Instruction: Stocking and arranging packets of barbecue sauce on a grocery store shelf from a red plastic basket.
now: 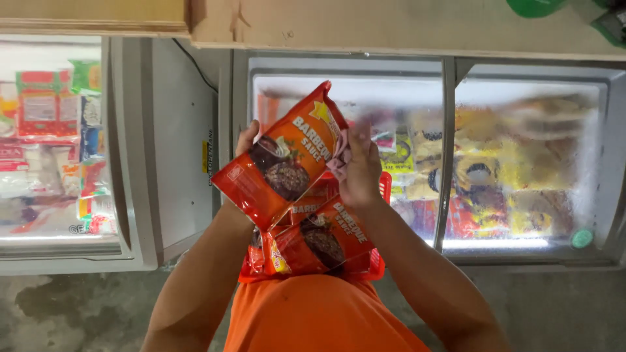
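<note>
An orange-red food pouch (280, 163) with a picture of dark patties is held up in front of a chest freezer. My left hand (246, 138) grips its left upper edge from behind. My right hand (358, 171) pinches its right upper corner. Below it a red plastic basket (385, 186) rests against my orange shirt, holding another pouch of the same kind (323, 240) and more beneath it.
A chest freezer (450, 156) with frosted sliding glass lids holds several yellow and red frozen packs. A second freezer (59, 150) at the left holds red and green packs. A wooden shelf (391, 26) runs above. Wet concrete floor (65, 306) lies below.
</note>
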